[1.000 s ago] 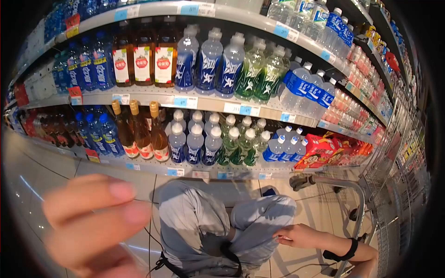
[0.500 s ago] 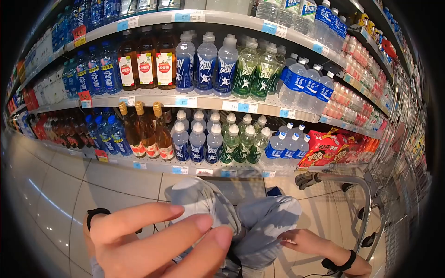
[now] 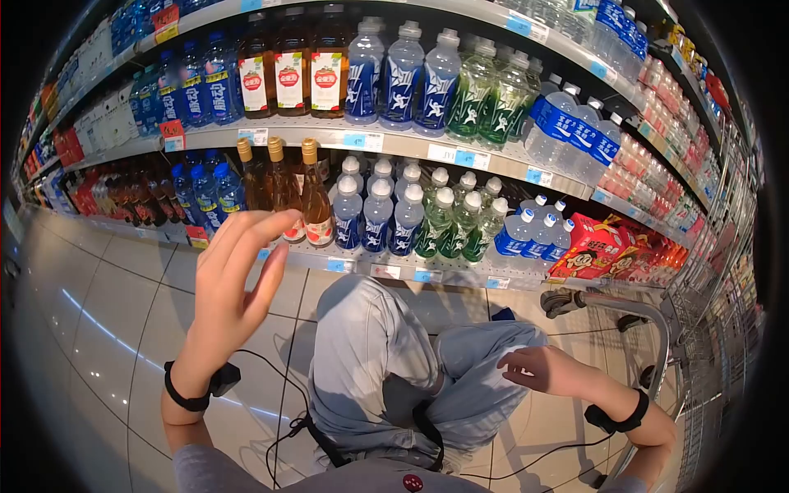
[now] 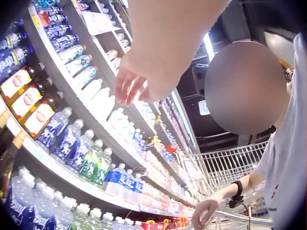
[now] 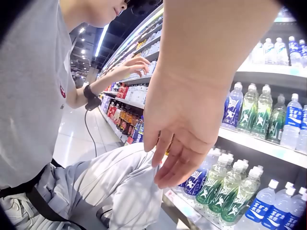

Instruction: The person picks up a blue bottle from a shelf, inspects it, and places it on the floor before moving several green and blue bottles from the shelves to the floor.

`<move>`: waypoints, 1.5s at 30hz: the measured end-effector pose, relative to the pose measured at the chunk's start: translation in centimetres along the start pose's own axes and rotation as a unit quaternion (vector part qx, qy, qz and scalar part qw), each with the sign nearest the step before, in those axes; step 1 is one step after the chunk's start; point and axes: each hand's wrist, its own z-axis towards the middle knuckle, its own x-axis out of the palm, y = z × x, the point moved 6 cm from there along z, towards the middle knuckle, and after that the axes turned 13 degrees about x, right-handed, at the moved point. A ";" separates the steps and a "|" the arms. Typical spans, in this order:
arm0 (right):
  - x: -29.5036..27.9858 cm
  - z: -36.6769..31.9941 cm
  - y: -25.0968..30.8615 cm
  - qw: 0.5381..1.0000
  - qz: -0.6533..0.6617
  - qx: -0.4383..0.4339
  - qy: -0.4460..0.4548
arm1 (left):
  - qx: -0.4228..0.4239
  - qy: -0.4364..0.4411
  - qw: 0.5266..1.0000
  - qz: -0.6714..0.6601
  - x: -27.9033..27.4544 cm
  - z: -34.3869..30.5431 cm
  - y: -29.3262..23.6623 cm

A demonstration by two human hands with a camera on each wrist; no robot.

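My left hand (image 3: 234, 283) is raised over the floor, fingers loosely bent and holding nothing. Its fingertips overlap the golden-capped amber bottles (image 3: 316, 205) on the lower shelf in the head view. Beside those bottles stand blue-labelled drink bottles (image 3: 376, 218) and green-labelled ones (image 3: 436, 223). My right hand (image 3: 552, 371) hangs relaxed by the right knee, also holding nothing; in the right wrist view its fingers (image 5: 180, 165) droop in front of the lower-shelf bottles. A black band with a small device circles each wrist.
Dark amber bottles with white labels (image 3: 292, 82) line the middle shelf. Red boxes (image 3: 585, 246) sit at the lower shelf's right end. A metal shopping cart (image 3: 699, 329) stands close on the right. Black cables (image 3: 542, 462) run near my seated legs (image 3: 362, 353) over the tiled floor (image 3: 107, 329).
My left hand has moved away from close before the head camera, out toward the lower shelf. The head view has shifted, so the shelves sit higher. The right hand stays by the knee.
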 end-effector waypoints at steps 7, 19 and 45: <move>0.1 3.2 2.0 0.998 -0.023 -0.036 0.039 | -0.136 0.039 0.985 -0.102 4.5 -4.5 6.1; -1.8 9.7 6.6 0.989 -0.097 -0.075 0.083 | -0.271 0.045 0.938 -0.212 9.8 -12.5 9.7; 7.4 8.8 -6.1 0.994 -0.080 0.003 0.075 | -0.360 0.182 0.841 -0.361 24.4 -17.0 11.4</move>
